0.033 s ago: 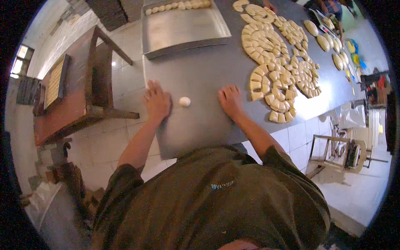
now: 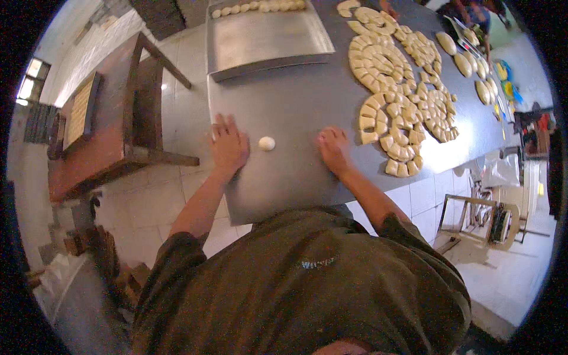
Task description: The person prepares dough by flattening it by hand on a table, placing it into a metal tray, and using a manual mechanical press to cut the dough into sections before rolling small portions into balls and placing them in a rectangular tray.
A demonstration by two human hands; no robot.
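Note:
On the grey metal table (image 2: 284,183) sits one small pale round dough ball (image 2: 267,144), between my two hands and touching neither. My left hand (image 2: 229,147) rests palm down beside the ball, close to the table's left edge, fingers stretched out and slightly apart. To the right of the ball, my right hand (image 2: 335,152) is low on the tabletop with its fingers curled and close together; its palm side is hidden, so anything under it cannot be made out. Cut dough pieces (image 2: 378,62), laid in coiled rows, lie just beyond that hand.
A metal tray (image 2: 272,59) at the far left of the table holds a row of dough balls along its far side. Larger dough loaves (image 2: 464,64) lie far right, near another person's arm. Left of the table stands a wooden table (image 2: 106,127) bearing a filled tray (image 2: 81,112).
The whole view has shifted slightly. My right hand is a little farther from the dough ball, and its fingers look more curled. My left hand stays beside the ball.

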